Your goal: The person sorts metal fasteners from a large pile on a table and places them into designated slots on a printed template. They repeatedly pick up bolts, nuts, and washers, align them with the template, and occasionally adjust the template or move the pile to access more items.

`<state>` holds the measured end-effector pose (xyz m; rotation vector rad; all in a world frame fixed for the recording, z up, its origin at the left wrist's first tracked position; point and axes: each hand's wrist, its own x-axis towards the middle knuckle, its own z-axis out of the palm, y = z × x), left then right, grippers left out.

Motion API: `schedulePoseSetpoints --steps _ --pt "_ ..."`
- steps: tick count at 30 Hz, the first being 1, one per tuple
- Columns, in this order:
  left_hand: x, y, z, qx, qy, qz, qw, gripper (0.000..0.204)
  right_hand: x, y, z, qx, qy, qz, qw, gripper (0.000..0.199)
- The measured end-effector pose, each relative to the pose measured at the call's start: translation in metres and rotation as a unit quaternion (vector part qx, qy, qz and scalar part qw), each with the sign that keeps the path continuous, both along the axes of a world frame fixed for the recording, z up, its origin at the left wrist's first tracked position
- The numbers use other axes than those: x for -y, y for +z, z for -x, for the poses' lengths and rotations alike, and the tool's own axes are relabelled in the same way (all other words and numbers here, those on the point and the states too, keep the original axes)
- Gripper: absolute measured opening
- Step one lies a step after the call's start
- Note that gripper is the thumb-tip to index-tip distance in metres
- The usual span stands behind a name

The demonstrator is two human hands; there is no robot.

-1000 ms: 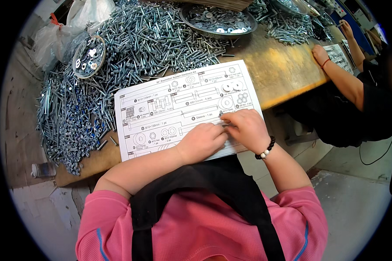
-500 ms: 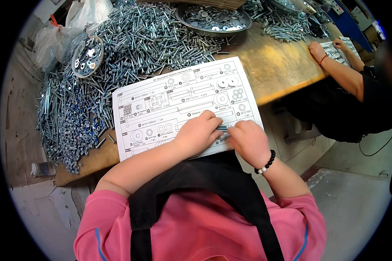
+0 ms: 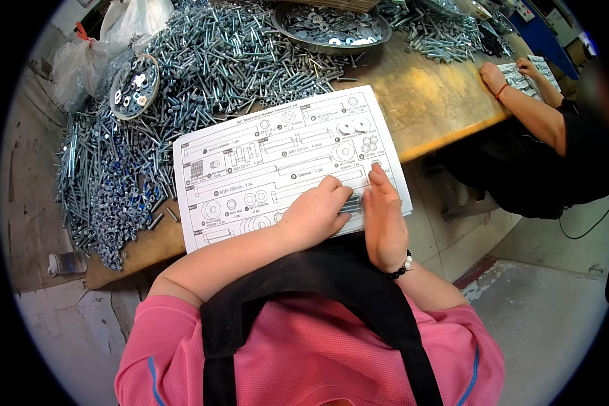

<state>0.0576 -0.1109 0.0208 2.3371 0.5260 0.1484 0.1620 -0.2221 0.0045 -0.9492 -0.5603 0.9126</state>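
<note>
A stack of printed sheets (image 3: 250,166) with drawings of bolts, nuts and washers lies at the table's near edge in front of me. Over its lower part my left hand (image 3: 316,214) is closed on several silvery bolts (image 3: 351,202), held sideways with their ends toward the right. My right hand (image 3: 387,220) is stretched flat, fingers together and pointing away from me, its palm side facing the bolts' ends. Whether the palm touches them I cannot tell. The left fingers partly hide the bolts.
A large heap of bolts (image 3: 230,61) covers the table's far left, with nuts (image 3: 125,216) nearer. Washers fill a metal bowl (image 3: 298,44) and a smaller dish (image 3: 117,101). Plastic bags (image 3: 81,68) lie at left. Another person's arm (image 3: 534,111) rests by a sheet at right.
My right hand has gone from curled fingers at the bolts to a flat, upright palm beside their ends. My left hand keeps its hold, and more of the bolts shows.
</note>
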Motion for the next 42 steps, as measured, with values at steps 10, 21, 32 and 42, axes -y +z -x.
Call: schedulePoseSetpoints --steps 10,21,32,42 --pt "-0.001 0.002 -0.001 -0.007 0.003 0.003 1.000 0.035 -0.006 -0.005 -0.002 0.000 -0.013 -0.034 0.999 0.053" --pt "-0.050 0.020 0.101 0.159 0.155 -0.090 0.971 0.033 -0.065 0.047 0.007 0.129 0.138 -0.016 0.982 0.030" --pt "-0.094 -0.021 0.284 0.007 0.484 -0.163 0.860 0.033 -0.185 0.031 0.096 0.585 0.340 -0.059 0.734 0.016" --pt "-0.160 -0.022 0.296 -0.145 0.393 -0.271 0.866 0.025 -0.278 -0.007 0.236 0.795 0.299 -0.127 0.511 0.014"
